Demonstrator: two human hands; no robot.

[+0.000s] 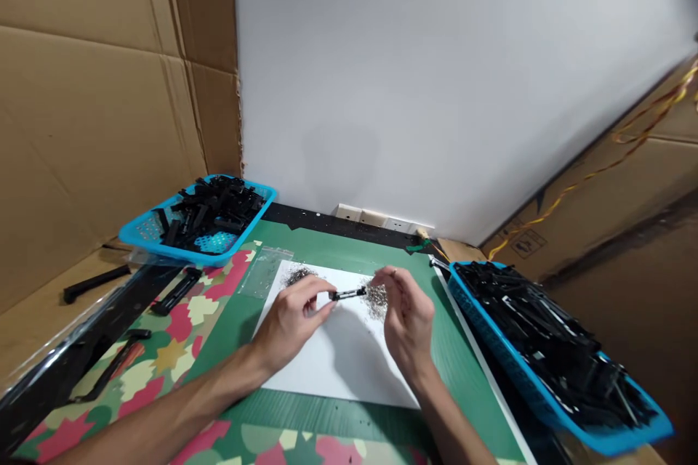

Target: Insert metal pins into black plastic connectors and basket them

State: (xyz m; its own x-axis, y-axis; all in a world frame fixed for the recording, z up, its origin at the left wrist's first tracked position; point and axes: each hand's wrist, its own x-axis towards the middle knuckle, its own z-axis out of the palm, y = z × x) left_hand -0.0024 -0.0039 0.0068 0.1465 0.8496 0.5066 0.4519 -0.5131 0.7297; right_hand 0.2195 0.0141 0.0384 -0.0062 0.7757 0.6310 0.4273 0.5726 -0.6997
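My left hand [297, 312] pinches one end of a short, narrow black plastic part [349, 294] between thumb and fingers, holding it above a white sheet [338, 367]. Close to the part's other end is my right hand [406, 312], its fingers curled together; whatever they hold, if anything, is too small to make out. Beside the right fingertips lies a pile of tiny silvery metal pieces [377, 301]. A second pile of tiny, darker pieces [299, 275] sits behind my left hand, near the sheet's far left corner.
A blue basket of black parts [196, 254] stands at the back left, another blue basket [523, 370] at the right. Loose black parts [177, 292] lie on the left. A clear plastic bag [265, 272] rests on the green mat [452, 349]. Wall sockets [374, 218] line the back.
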